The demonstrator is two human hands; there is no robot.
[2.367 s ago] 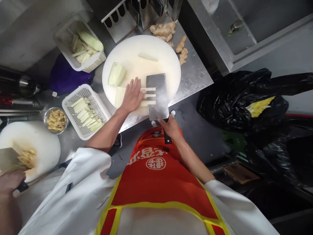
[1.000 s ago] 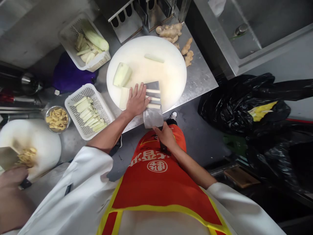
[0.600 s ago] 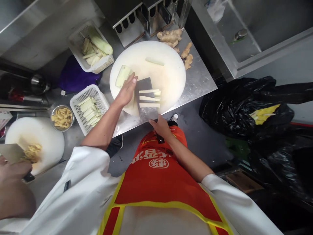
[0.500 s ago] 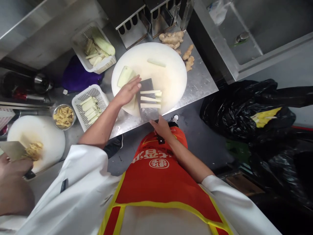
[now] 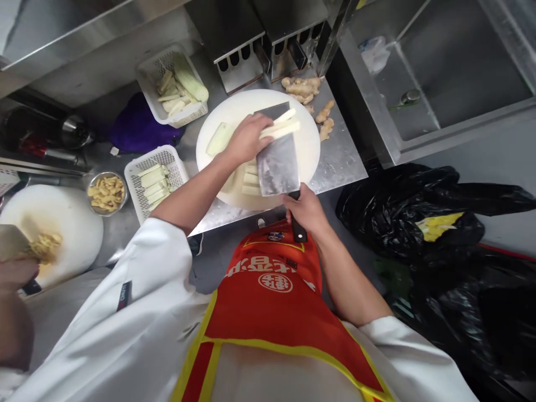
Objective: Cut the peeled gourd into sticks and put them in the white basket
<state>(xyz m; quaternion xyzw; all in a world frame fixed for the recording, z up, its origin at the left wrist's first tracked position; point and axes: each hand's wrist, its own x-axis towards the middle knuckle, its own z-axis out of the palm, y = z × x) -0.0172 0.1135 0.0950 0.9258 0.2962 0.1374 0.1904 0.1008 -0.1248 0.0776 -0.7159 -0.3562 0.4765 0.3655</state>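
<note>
My right hand [image 5: 305, 209] is closed round the black handle of a cleaver [image 5: 278, 162], whose broad blade is lifted above the round white cutting board [image 5: 312, 142]. My left hand [image 5: 247, 137] is curled over a few pale vegetable strips [image 5: 281, 125] and presses them against the far end of the blade. Several more cut strips [image 5: 251, 181] lie on the board under the blade. To the left of my left hand, a larger pale green vegetable piece [image 5: 220, 138] also rests on the board.
A white basket of cut strips [image 5: 157, 178] and a metal bowl [image 5: 106, 192] stand left of the board, another basket [image 5: 178, 89] behind. Ginger [image 5: 304, 88] lies at the back. Black bags [image 5: 419, 206] fill the right. Another person's hand [image 5: 14, 273] chops at far left.
The cleaver slid under the cut strips and has now risen off the board with some of them. My left hand moved from the board onto those strips. The camera has shifted.
</note>
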